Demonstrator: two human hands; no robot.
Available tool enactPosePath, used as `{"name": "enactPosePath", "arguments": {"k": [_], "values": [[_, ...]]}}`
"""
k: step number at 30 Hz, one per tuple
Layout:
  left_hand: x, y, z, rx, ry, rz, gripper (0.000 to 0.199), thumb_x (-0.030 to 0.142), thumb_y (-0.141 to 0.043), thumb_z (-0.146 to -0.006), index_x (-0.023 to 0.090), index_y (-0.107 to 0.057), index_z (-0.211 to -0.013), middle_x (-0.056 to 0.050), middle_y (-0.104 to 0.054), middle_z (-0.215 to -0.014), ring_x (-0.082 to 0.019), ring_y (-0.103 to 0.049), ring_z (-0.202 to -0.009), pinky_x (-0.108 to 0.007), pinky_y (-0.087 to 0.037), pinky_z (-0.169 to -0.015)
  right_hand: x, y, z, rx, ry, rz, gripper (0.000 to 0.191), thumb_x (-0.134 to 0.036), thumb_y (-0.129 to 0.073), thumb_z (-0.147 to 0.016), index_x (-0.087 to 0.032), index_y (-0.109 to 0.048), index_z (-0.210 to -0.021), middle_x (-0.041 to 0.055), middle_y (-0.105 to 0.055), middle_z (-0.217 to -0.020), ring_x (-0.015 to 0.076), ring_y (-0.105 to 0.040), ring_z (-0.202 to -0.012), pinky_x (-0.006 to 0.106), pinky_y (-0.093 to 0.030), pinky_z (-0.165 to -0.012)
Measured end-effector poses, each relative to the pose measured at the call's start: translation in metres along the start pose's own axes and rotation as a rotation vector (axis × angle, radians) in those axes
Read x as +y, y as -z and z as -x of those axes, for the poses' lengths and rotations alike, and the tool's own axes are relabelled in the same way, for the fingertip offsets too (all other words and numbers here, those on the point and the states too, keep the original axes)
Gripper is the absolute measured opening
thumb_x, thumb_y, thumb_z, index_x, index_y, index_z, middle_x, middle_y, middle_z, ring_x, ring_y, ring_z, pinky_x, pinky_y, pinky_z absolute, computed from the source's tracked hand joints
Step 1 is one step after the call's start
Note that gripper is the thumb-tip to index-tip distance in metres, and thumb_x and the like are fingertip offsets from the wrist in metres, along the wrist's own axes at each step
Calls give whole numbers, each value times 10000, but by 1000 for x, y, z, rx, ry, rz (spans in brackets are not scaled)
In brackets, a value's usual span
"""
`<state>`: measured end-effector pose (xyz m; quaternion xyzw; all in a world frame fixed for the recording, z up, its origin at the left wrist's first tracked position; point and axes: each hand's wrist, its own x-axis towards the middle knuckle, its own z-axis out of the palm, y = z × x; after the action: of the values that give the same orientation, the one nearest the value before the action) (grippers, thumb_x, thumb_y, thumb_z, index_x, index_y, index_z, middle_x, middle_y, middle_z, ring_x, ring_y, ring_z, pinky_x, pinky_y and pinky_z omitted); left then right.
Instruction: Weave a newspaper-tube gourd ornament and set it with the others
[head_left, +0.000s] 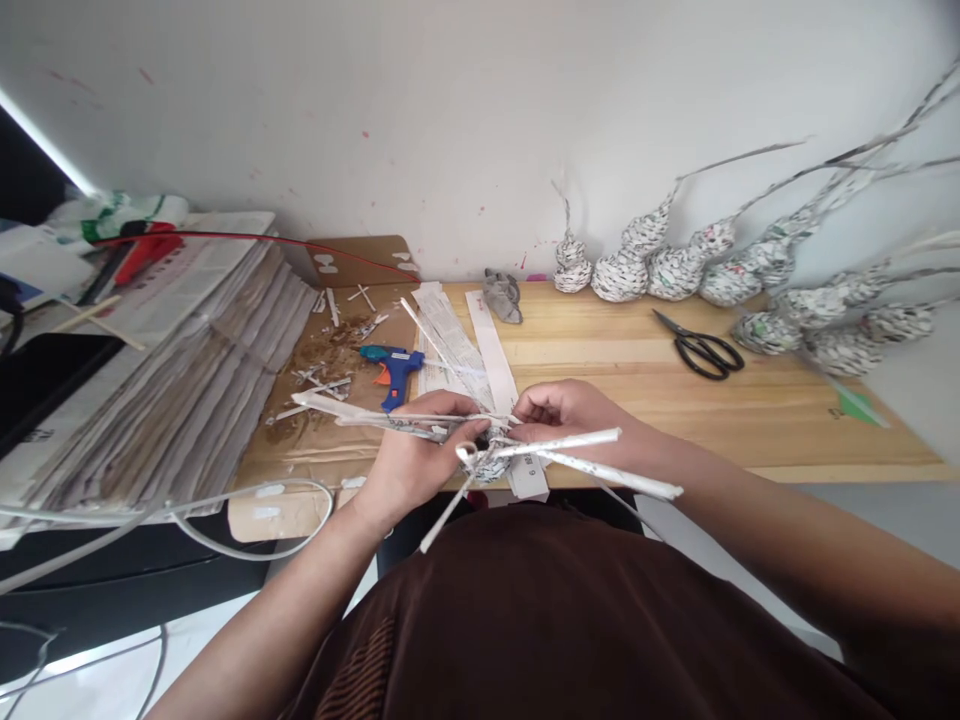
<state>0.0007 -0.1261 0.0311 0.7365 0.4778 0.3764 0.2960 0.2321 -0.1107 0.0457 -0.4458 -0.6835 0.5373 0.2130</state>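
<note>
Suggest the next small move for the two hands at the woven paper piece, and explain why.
Perhaps the right hand should bend one projecting paper rod over its neighbour while the left hand steadies the woven piece: several rods stick out around its top, and both hands are at it.

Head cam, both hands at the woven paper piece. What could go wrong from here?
1. Paper rods fan out of the woven paper piece in several directions; one points back toward the brown shirt and might snag or bend.
2. The glue gun lies just beyond the left hand, so a small shift could bump it. Can't tell whether it's hot.
</note>
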Motion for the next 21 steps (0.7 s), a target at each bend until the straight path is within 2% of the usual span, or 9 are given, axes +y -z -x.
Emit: {"name": "enactPosePath", "arguments": {"k": [4,7,13,16,19,21], "values": [[-5,-1,-3,-43,-37,18,107,279,-677,-908,191,-713,-860,-22,-737,-825,-161,-677,-757,-280,-509,-722,-11,-11,4,183,103,253,63,-150,-685,-778,-179,-648,-737,-32,-618,-673,97,-537,-604,219,-361,-554],[-5,2,-3,-73,-53,23,88,250,-658,-910,195,-708,-863,-24,-738,-847,-168,-678,-780,-292,-510,-731,-19,-15,7,271,172,441,123,-71,-639,-763,-192,-646,-741,-30,-640,-715,94,-551,-635,215,-360,-575],[7,7,-3,-3,-67,-104,34,202,-669,-865,181,-681,-842,-21,-708,-770,-171,-658,-708,-301,-499,-672,-34,-5,12,224,179,592,111,-129,-675,-825,-213,-666,-898,-34,-641,-755,96,-538,-619,215,-349,-566],[6,4,-6,45,-94,-115,35,192,-663,-862,186,-662,-897,-23,-708,-795,-175,-672,-728,-304,-522,-698,-40,1,10,249,278,718,115,-97,-611,-893,-190,-676,-912,13,-645,-841,126,-580,-720,237,-380,-637],[-2,-1,-9,97,-82,-83,57,208,-658,-874,193,-655,-929,-38,-726,-850,-188,-695,-775,-318,-551,-740,-39,1,5,288,413,867,168,-87,-539,-951,-167,-674,-893,45,-631,-835,170,-582,-803,279,-394,-702],[-6,-3,-11,86,-64,-38,87,225,-651,-890,200,-679,-969,-51,-753,-922,-199,-717,-837,-333,-568,-788,-37,1,1,313,494,982,172,-101,-543,-958,-170,-679,-878,52,-632,-822,193,-570,-818,315,-392,-738]]}}
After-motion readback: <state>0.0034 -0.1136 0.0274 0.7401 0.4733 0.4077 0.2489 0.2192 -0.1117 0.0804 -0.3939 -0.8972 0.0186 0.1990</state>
